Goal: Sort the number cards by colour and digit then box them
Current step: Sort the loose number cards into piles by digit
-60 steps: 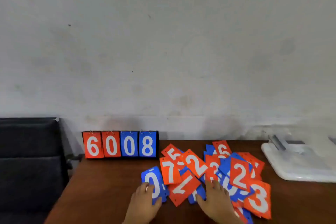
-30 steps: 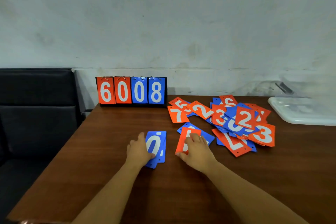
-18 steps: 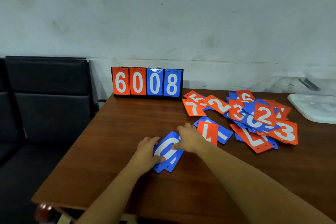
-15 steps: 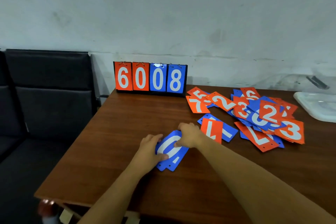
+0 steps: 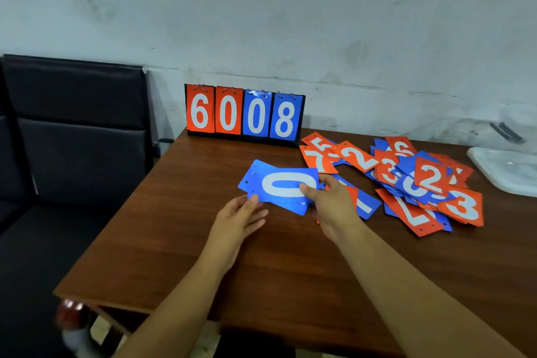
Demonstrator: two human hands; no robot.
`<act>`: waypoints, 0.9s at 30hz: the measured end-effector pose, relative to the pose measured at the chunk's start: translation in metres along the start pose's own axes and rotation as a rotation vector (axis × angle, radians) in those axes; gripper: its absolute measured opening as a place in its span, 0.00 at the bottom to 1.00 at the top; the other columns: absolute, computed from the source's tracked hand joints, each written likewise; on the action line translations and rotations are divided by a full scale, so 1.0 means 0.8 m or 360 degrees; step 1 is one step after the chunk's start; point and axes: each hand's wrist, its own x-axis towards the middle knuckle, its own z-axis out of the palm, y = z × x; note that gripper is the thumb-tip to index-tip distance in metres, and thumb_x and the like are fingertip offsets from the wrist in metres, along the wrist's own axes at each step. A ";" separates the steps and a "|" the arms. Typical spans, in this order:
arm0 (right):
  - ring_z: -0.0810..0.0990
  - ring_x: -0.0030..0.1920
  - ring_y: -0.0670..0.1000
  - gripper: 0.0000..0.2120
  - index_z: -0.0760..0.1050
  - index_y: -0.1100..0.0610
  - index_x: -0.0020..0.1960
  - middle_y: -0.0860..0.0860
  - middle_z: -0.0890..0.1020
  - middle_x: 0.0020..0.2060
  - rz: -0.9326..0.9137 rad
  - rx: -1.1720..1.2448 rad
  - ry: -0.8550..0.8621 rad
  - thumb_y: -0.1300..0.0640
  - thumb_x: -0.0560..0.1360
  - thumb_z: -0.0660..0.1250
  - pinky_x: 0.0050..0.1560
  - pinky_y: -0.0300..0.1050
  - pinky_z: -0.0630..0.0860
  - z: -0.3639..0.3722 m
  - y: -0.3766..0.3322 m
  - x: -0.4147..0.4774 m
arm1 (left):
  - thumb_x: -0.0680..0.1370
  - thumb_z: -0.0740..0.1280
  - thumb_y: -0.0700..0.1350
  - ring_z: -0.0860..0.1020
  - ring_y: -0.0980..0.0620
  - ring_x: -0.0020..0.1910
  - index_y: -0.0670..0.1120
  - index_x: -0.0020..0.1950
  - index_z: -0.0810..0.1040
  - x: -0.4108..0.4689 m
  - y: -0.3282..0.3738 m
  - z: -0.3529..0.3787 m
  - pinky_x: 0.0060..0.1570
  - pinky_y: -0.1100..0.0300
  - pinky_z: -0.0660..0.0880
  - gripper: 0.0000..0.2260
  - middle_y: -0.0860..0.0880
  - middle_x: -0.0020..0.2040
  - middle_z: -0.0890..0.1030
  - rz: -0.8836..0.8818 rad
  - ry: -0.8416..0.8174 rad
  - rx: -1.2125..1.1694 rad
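A small stack of blue cards with a white 0 on top is lifted off the brown table, turned sideways. My right hand pinches its right end, thumb on the digit. My left hand touches the stack's lower left corner with its fingertips. A loose pile of orange and blue number cards lies to the right; 7, 5, 2, 3 and 6 show on it. An orange card on a blue one lies partly hidden behind my right hand.
A flip scoreboard reading 6 0 0 8 stands at the table's back edge against the wall. A white plastic box lid lies at the far right. A black seat stands left of the table.
The blue 0 stack has come up off the table and turned sideways. My right hand took hold of its right end, while my left hand slid to its lower left corner.
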 end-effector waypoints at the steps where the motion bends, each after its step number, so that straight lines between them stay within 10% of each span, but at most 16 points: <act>1: 0.86 0.46 0.50 0.14 0.75 0.53 0.56 0.51 0.83 0.50 0.0001 0.0047 -0.0004 0.61 0.73 0.74 0.44 0.52 0.84 0.005 0.007 -0.008 | 0.68 0.78 0.58 0.83 0.45 0.56 0.46 0.61 0.79 -0.003 -0.001 0.004 0.51 0.55 0.81 0.27 0.44 0.57 0.84 0.0011 -0.0073 -0.0100; 4: 0.86 0.44 0.49 0.10 0.76 0.53 0.53 0.51 0.84 0.50 0.0013 0.0092 -0.0061 0.61 0.74 0.72 0.38 0.47 0.83 0.018 0.029 -0.035 | 0.79 0.69 0.43 0.83 0.45 0.56 0.47 0.57 0.83 -0.011 0.000 0.009 0.47 0.56 0.81 0.08 0.44 0.57 0.84 0.0132 -0.0028 -0.0049; 14: 0.83 0.46 0.45 0.12 0.74 0.44 0.55 0.44 0.82 0.51 -0.0281 -0.0557 -0.0267 0.53 0.75 0.72 0.35 0.37 0.80 0.017 0.033 -0.061 | 0.71 0.78 0.48 0.85 0.50 0.49 0.50 0.56 0.82 -0.031 0.032 -0.028 0.45 0.54 0.82 0.16 0.51 0.51 0.86 0.0196 0.0038 0.0553; 27: 0.84 0.47 0.51 0.06 0.76 0.55 0.55 0.52 0.82 0.52 0.0122 -0.0134 -0.0062 0.56 0.78 0.68 0.42 0.50 0.84 -0.002 0.049 -0.049 | 0.81 0.65 0.46 0.79 0.59 0.45 0.55 0.53 0.76 -0.008 0.051 -0.085 0.37 0.62 0.72 0.04 0.55 0.51 0.81 0.0167 0.0397 0.1287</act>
